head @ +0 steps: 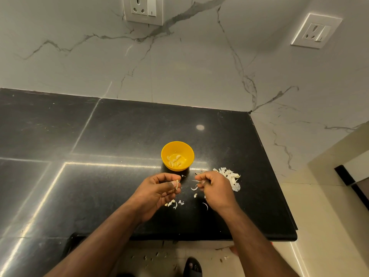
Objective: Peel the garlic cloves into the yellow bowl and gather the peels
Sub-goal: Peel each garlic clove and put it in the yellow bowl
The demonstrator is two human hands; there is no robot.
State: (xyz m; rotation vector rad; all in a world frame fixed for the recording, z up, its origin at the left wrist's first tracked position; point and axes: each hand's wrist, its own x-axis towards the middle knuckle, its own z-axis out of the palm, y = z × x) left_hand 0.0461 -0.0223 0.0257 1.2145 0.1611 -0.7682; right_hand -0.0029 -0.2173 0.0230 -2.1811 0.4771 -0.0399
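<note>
A yellow bowl [177, 155] stands on the black counter and holds several peeled garlic cloves [175, 159]. Just in front of it, my left hand [157, 191] pinches a garlic clove [177, 184] between thumb and fingers, with a bit of skin hanging off it. My right hand [214, 189] is a short way to the right with curled fingers that pinch a thin strip of peel [196, 181]. A pile of white peels [231, 176] lies behind my right hand. Loose peel scraps [173, 203] lie under and between my hands.
The black counter [119, 136] ends at a front edge near me and a right edge past the peel pile. A marble wall with two sockets [142, 9] rises behind. Peel bits lie on the floor [151, 256] beside a sandalled foot [192, 266].
</note>
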